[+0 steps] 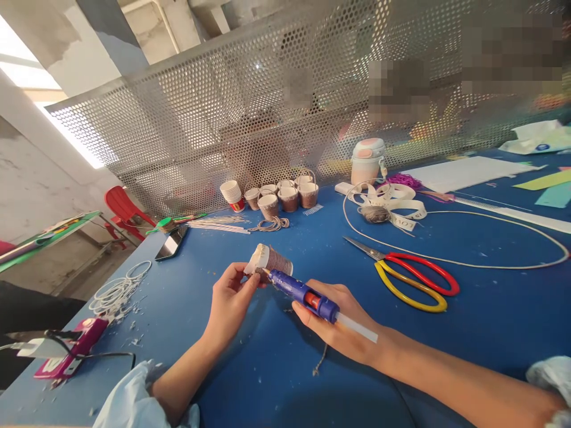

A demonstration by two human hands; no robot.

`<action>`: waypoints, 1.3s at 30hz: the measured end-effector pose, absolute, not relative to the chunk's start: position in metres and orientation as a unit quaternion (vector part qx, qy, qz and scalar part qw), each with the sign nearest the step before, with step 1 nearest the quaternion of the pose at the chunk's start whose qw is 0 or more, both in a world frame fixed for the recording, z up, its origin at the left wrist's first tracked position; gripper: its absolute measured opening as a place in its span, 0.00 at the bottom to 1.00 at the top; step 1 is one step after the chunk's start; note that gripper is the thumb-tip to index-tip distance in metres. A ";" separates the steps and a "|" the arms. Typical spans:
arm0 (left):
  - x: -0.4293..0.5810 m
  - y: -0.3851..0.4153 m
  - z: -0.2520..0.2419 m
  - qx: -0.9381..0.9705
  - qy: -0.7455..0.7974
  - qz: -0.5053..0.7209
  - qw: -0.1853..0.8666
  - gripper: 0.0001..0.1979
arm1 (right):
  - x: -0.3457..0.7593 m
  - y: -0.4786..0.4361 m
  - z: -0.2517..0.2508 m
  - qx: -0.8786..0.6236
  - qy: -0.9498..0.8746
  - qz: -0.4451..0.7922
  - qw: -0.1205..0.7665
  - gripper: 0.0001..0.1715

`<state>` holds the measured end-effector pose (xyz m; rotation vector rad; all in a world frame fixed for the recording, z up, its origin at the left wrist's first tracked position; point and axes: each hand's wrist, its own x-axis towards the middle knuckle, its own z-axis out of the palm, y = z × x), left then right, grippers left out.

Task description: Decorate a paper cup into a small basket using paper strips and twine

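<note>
A small paper cup (279, 260), its lower part wrapped in brownish cord, lies tilted on its side in my left hand (232, 300), whose thumb and fingers pinch it near the rim. My right hand (336, 318) is wrapped round a blue glue gun (303, 293) with a clear glue stick out of its back. The gun's nozzle points left and meets the cup beside my left thumb. A loose end of cord (319, 364) lies below my right hand.
Cord-wrapped cups (268, 208) and stacked paper cups (232, 193) stand at the back. Scissors (401, 267), ribbon (404, 208) and a bottle (368, 161) are to the right. On the left are a phone (172, 242), white cord (118, 291) and a power strip (74, 351).
</note>
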<state>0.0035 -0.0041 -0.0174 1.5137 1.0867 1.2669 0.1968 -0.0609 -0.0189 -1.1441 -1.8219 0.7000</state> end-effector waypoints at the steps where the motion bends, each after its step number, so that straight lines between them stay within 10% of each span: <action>1: 0.003 -0.004 -0.018 0.607 0.435 0.506 0.432 0.11 | 0.197 -0.061 -0.019 -0.460 -0.729 0.274 0.426 0.13; 39: 0.012 -0.008 -0.022 0.584 0.426 0.547 0.422 0.12 | 0.189 -0.067 -0.028 -0.478 -0.732 0.209 0.440 0.09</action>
